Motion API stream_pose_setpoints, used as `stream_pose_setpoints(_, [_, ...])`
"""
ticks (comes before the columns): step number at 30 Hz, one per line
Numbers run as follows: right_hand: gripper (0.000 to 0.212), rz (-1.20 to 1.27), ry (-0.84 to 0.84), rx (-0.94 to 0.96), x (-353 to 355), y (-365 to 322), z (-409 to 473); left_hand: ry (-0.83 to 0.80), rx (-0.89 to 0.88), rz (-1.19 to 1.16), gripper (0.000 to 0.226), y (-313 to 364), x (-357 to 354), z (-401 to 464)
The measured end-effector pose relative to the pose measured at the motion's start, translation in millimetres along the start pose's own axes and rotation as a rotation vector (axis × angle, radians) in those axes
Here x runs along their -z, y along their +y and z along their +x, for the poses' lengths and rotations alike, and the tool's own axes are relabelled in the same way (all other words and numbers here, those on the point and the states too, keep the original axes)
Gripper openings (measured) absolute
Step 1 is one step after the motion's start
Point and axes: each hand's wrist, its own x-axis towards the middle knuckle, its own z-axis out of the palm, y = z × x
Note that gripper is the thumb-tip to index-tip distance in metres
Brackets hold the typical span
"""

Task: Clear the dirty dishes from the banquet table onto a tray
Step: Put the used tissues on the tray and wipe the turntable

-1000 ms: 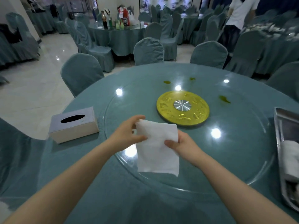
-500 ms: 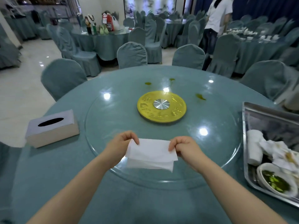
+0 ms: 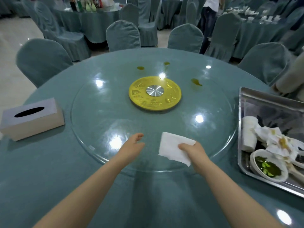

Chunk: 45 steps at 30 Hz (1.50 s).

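Observation:
My right hand (image 3: 193,153) grips a folded white tissue (image 3: 172,146) over the near edge of the glass turntable (image 3: 98,122). My left hand (image 3: 131,148) hovers beside it, fingers apart and holding nothing. A steel tray (image 3: 263,104) sits at the right edge of the round table; it carries white dishes, a bowl with green leftovers (image 3: 267,167), a rolled white towel (image 3: 249,134) and crumpled stained napkins (image 3: 276,140). Several yellow-green spills (image 3: 195,81) mark the far side of the glass.
A tissue box (image 3: 31,118) stands on the teal cloth at the left. A gold disc (image 3: 155,93) marks the turntable centre. Covered chairs (image 3: 123,36) ring the table. A person (image 3: 209,17) stands by another table at the back right.
Both hands folded the tissue smaller; my left hand has let go and the right hand alone holds it, shifted right. The view swung right, showing more of the tray.

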Motion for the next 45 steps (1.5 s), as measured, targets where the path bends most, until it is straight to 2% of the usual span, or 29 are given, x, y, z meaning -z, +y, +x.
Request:
stream_pose_setpoints(3, [0.016,-0.233,0.206,0.057,23,21,16,-0.088,0.170,0.408,0.087,-29,-27,10])
stream_pose_setpoints(5, [0.024,-0.312,0.350,0.102,36,30,21,-0.097,0.194,0.555,0.099,-39,-43,10])
stream_pose_setpoints(8, [0.060,-0.421,0.444,0.227,50,40,37,-0.059,0.156,0.659,0.105,-52,-53,13])
stream_pose_setpoints(10, [0.083,-0.628,0.391,0.314,58,44,49,-0.054,0.119,0.754,0.106,-61,-48,15])
stream_pose_setpoints(11, [0.088,-0.816,0.340,0.339,61,46,55,-0.064,0.109,0.791,0.106,-66,-44,15])
stream_pose_setpoints(13, [0.087,-1.284,0.192,0.427,62,52,65,-0.080,0.098,0.855,0.108,-74,-33,18])
stream_pose_setpoints(14, [0.083,-1.452,0.093,0.462,61,57,68,-0.085,0.096,0.882,0.108,-78,-27,19])
stream_pose_setpoints(15, [0.079,-1.518,0.000,0.459,58,62,69,-0.087,0.094,0.898,0.109,-82,-20,22])
stream_pose_setpoints(18, [0.077,-1.434,-0.146,0.362,38,76,63,-0.068,0.077,0.931,0.107,-92,5,29])
stream_pose_setpoints(22, [0.077,-1.397,-0.170,0.440,-6,80,49,0.023,0.124,0.942,0.101,-93,40,45])
stream_pose_setpoints(25, [0.077,-1.374,-0.230,0.510,-38,74,38,0.077,0.185,0.863,0.088,-79,58,58])
stream_pose_setpoints(28, [0.075,-1.334,-0.375,0.605,-63,60,33,0.066,0.120,0.793,0.075,-69,58,55])
stream_pose_setpoints(31, [0.072,-1.270,-0.478,0.640,-70,43,36,0.026,-0.003,0.775,0.072,-66,44,39])
stream_pose_setpoints(36, [0.074,-1.195,-0.207,0.621,-35,26,53,-0.073,-0.122,0.799,0.072,-62,20,26])
stream_pose_setpoints(39, [0.079,-1.233,-0.069,0.551,-12,25,64,-0.019,-0.128,0.793,0.072,-54,13,27])
stream_pose_setpoints(45, [0.058,-1.494,0.025,0.442,12,26,80,-0.020,-0.138,0.834,0.077,-40,10,40])
